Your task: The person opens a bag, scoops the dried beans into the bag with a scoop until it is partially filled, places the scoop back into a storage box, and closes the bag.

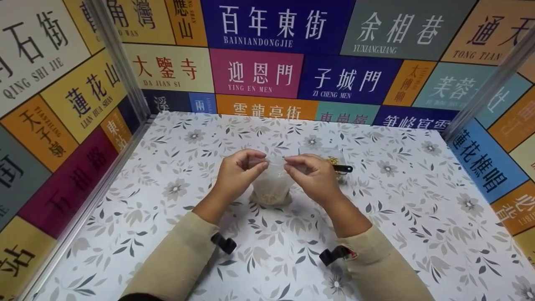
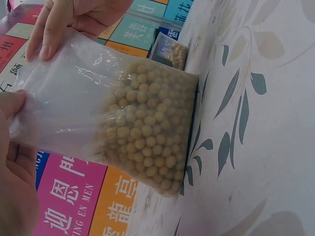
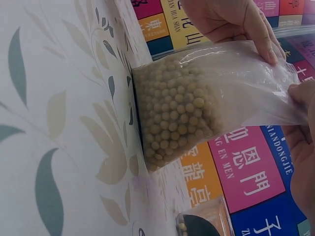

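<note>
A clear plastic bag (image 1: pixel 272 182) stands on the table with round, pale yellow beans, like soybeans (image 2: pixel 147 123), filling its lower part. My left hand (image 1: pixel 238 170) pinches the left side of the bag's top between thumb and fingers. On the opposite side, my right hand (image 1: pixel 317 179) pinches the top edge the same way. Between the hands the bag's upper part is stretched and holds no beans. The right wrist view shows the beans (image 3: pixel 172 105) resting at the bottom, against the tabletop.
Behind my right hand sits a clear plastic box (image 1: pixel 343 155) with some yellow beans (image 1: pixel 332 160) in it. A black handle (image 1: pixel 343 168) sticks out beside it, partly hidden by the hand. Sign-printed panels (image 1: pixel 255 75) enclose the flower-patterned table (image 1: pixel 175 234) at the back and sides.
</note>
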`<state>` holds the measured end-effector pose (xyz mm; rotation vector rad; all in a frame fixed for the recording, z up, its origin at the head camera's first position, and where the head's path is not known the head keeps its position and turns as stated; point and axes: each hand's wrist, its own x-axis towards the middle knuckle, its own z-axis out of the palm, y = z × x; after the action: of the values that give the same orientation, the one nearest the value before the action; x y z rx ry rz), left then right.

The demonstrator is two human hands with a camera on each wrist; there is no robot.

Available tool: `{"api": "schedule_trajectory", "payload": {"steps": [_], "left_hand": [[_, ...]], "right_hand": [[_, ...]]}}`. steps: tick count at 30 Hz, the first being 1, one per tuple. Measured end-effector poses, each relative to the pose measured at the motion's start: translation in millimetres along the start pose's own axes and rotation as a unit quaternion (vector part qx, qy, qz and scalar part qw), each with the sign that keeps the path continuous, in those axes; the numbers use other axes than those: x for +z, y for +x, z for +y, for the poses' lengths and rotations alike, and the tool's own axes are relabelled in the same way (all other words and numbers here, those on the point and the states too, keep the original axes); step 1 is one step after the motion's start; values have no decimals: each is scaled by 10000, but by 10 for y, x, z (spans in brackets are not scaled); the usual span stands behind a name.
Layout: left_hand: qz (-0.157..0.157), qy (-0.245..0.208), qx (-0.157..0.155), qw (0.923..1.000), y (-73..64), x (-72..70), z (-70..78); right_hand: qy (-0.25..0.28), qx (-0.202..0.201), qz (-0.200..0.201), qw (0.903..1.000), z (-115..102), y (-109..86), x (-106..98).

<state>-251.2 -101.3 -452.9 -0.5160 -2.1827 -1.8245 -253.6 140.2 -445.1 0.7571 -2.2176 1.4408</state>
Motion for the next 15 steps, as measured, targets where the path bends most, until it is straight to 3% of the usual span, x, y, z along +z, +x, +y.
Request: {"api": "schedule_trajectory", "payload": {"steps": [7,12,15], "left_hand": [[-246,265,20,9993,-20,46,61],[-271,382,2,9989,-42,90,94],[-232,419,-38,9988,-51,103,106]], "right_hand": [[-10,534,-218,9983,-83,-6,37],[162,447,-288,9985,-107,-20,89],[-39,232,-182,9996,-115,-29,107]]}}
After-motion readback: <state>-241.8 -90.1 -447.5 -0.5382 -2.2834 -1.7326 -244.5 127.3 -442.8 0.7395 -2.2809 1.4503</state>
